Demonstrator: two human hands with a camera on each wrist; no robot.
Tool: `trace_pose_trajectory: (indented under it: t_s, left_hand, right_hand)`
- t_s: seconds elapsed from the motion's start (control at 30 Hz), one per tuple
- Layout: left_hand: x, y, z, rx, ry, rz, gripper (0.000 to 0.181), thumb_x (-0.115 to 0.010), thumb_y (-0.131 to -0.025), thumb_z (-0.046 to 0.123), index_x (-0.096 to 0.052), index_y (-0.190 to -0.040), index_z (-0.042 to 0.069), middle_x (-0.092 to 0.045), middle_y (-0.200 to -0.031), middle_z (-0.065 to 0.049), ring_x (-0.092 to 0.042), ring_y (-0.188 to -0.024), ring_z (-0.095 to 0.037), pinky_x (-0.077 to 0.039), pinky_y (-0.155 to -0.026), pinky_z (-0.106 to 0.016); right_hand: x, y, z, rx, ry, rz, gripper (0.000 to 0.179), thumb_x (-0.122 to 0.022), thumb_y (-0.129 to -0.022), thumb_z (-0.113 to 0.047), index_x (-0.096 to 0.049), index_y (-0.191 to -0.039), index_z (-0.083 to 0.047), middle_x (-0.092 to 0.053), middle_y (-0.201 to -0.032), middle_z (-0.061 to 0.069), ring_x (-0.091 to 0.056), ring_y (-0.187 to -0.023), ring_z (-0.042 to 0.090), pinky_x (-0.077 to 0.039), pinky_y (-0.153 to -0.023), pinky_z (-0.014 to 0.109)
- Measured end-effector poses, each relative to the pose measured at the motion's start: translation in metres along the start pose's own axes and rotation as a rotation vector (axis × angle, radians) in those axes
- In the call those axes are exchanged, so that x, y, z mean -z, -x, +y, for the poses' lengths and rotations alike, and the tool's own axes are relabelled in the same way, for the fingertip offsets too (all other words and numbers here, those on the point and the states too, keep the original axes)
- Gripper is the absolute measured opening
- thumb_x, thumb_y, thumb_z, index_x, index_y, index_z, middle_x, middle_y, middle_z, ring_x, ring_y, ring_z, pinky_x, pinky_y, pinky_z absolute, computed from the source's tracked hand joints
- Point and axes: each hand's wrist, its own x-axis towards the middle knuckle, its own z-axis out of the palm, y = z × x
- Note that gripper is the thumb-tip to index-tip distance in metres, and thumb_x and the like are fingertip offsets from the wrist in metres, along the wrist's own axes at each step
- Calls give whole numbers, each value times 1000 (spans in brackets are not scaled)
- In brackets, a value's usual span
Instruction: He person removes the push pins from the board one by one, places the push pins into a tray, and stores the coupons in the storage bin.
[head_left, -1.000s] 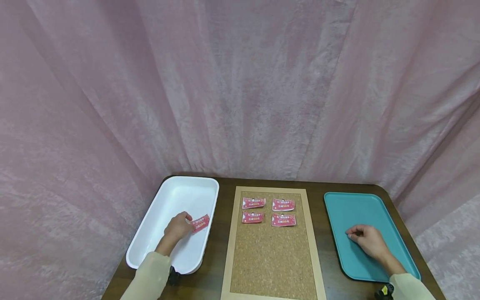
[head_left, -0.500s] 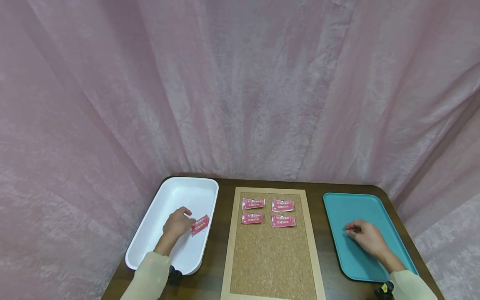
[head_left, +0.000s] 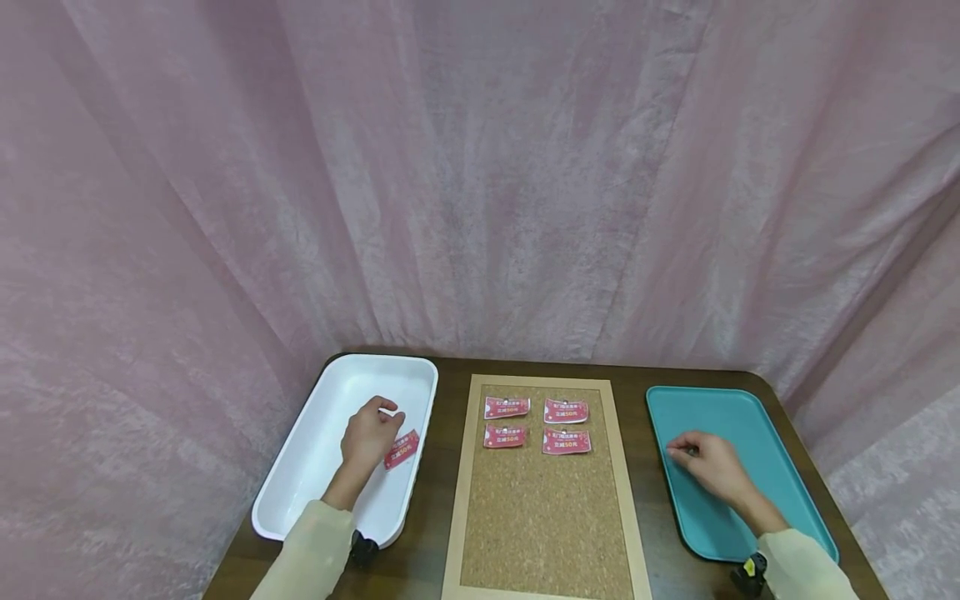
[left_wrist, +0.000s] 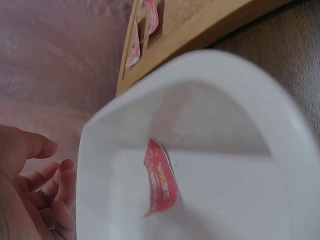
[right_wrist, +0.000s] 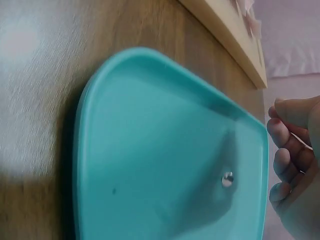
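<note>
Hovering half-open near coupon (head_left: 402,450): left hand (head_left: 369,435)

free rm btwn corkboard (head_left: 547,517) & tray (head_left: 735,408); raised rim (right_wrist: 82,150) obstructs

Smooth plastic in your basin (head_left: 382,385), glossy along the curve, and the coupon (left_wrist: 162,182) inside it is thin printed paper, edges curling! Your tray (head_left: 697,410) is smooth plastic too, low sheen, with a stud (right_wrist: 227,179) gleaming like polished metal. You've got grainy cork (head_left: 547,517) in a smooth wooden frame (head_left: 627,492), wood-grained table (head_left: 429,517) catching glare, velvety cloth curtain (head_left: 480,183) behind.
</note>
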Motion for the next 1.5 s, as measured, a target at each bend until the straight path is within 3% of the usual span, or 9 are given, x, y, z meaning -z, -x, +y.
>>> trace_pose_trajectory:
  t_s: [0.27,0.53,0.83,1.33,1.5]
  left_hand:
    - [-5,5,20,-95,11,6,21,-73,-96,23,-73,-113,12,-78,-90,-2,-71,-79,-20,-49,-63,-39]
    - [-21,8,33,-121,33,-13,20,-73,-95,22,-73,-113,14,-78,-88,2,-67,-66,-11,-47,-60,-37]
    - [-38,17,54,-165,80,-60,18,-73,-96,19,-73,-113,15,-74,-86,4,-61,-65,-13,-45,-58,-36]
    - [-67,30,68,-277,115,-114,17,-75,-93,15,-72,-109,9,-71,-80,2,-61,-65,-10,-48,-60,-33]
    - [-78,36,77,-286,135,-129,19,-76,-94,17,-73,-110,7,-70,-80,3,-58,-63,-8,-46,-58,-30]
  right_hand:
    - [-6,-8,-13,3,-42,4,5,-77,-96,-13,-79,-96,-8,-76,-91,3,-56,-73,4,-47,-63,27]
    - [-13,-19,-26,10,-79,-1,5,-78,-95,-13,-79,-96,-8,-75,-90,2,-54,-72,6,-46,-62,27]
    - [-23,-30,-37,41,-114,-14,4,-78,-96,-13,-78,-93,-11,-73,-85,-1,-51,-70,5,-44,-61,27]
    - [-39,-39,-50,45,-141,-23,7,-78,-96,-11,-76,-92,-6,-69,-84,-1,-50,-69,6,-43,-60,26]
    - [-45,-44,-53,59,-146,-9,5,-79,-94,-8,-76,-90,-8,-64,-83,-1,-48,-69,6,-42,-60,25]
